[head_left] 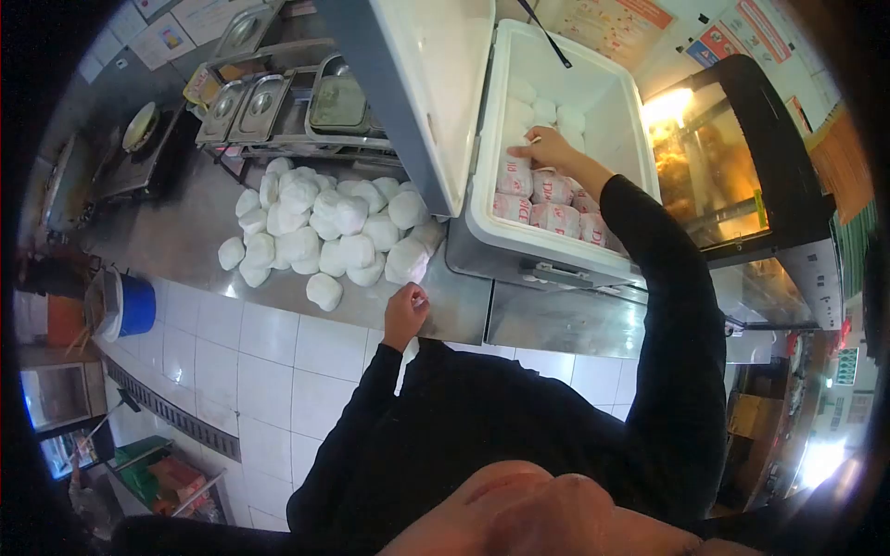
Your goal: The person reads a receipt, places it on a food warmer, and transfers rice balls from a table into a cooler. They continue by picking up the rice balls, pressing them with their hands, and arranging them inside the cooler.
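My left hand (406,317) is at the counter's front edge, just below a heap of white wrapped bundles (298,196); its fingers are curled together, with a small pale bit at the fingertips that I cannot make out. My right hand (549,148) reaches into the open white cooler box (607,88), above bundles in red-printed wrappers (554,220). Its thumb and forefinger are apart, and no bundle shows in its grasp. Plainer white bundles (570,119) lie deeper in the box, partly hidden by the hand.
The raised lid (417,93) stands between heap and box. Metal pans (338,102) sit in a rack behind the heap. A lit glass cabinet (709,157) adjoins the box on the right. At far left are a cooker (144,153) and a blue bucket (138,306).
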